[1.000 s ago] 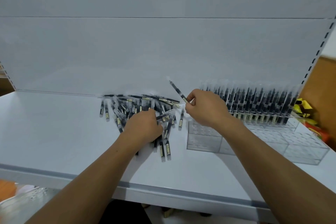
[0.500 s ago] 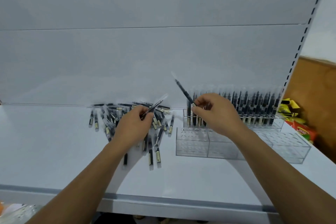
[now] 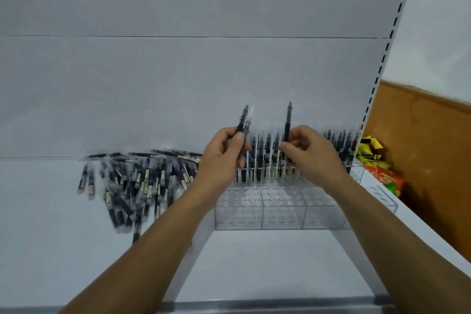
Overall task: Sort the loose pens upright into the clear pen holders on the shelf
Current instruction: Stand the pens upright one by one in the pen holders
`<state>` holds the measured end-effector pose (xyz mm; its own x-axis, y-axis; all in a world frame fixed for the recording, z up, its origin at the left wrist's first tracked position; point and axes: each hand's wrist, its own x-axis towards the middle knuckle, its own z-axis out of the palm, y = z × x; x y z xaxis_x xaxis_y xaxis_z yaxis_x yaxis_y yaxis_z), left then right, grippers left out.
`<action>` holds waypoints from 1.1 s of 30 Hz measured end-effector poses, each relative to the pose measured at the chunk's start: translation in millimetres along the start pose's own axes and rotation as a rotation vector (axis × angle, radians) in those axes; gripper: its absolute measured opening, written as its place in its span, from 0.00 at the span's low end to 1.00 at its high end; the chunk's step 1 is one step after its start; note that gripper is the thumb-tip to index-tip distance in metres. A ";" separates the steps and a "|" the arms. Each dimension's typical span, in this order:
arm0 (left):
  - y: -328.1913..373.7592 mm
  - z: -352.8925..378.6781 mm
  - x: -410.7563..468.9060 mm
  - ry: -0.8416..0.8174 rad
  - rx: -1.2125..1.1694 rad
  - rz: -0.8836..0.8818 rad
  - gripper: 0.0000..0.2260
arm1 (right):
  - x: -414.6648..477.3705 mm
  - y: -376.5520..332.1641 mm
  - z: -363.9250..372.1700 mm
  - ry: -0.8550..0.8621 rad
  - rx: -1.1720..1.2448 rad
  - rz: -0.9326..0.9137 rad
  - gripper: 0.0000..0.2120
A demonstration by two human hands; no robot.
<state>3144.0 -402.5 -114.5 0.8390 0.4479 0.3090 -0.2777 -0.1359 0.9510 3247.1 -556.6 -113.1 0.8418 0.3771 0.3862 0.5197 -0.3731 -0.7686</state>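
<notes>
A heap of loose black pens [image 3: 137, 183] lies on the white shelf [image 3: 254, 267], left of centre. Clear pen holders [image 3: 270, 209] stand to its right; their back rows hold several upright pens [image 3: 339, 145], their front rows show bare holes. My left hand [image 3: 224, 158] grips a black pen [image 3: 243, 120] that points up above the holders' left end. My right hand [image 3: 308, 153] pinches another black pen [image 3: 288, 122], held upright over the row of standing pens.
A white back panel rises behind the shelf, with a slotted upright [image 3: 379, 76] at the right. Yellow and orange packets [image 3: 377, 163] lie past the holders at the far right, against a brown wall. The shelf's front edge [image 3: 254, 307] runs along the bottom.
My left hand has lifted a pen off the heap and carried it right, over the holders. My right hand has turned its pen from slanted to upright.
</notes>
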 end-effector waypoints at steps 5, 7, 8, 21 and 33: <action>-5.8 20.6 5.5 -0.101 -0.048 -0.046 0.07 | 7.8 5.8 -1.4 0.025 0.032 -0.025 0.03; -10.4 19.1 6.8 -0.104 -0.046 -0.104 0.08 | 12.3 7.0 -2.1 -0.001 0.047 -0.021 0.02; -11.8 17.5 7.8 -0.093 -0.069 -0.122 0.08 | 15.3 7.7 -1.9 -0.027 0.042 -0.012 0.03; -18.5 9.9 10.5 -0.090 -0.209 -0.103 0.08 | 25.8 7.3 8.5 -0.293 -0.489 -0.171 0.06; -17.3 10.0 9.8 -0.099 -0.178 -0.115 0.06 | 29.6 1.8 14.5 -0.236 -0.648 -0.131 0.16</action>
<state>3161.7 -404.6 -127.8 0.9095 0.3610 0.2062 -0.2479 0.0728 0.9660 3270.8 -533.8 -110.4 0.7503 0.6003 0.2770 0.6587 -0.7144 -0.2362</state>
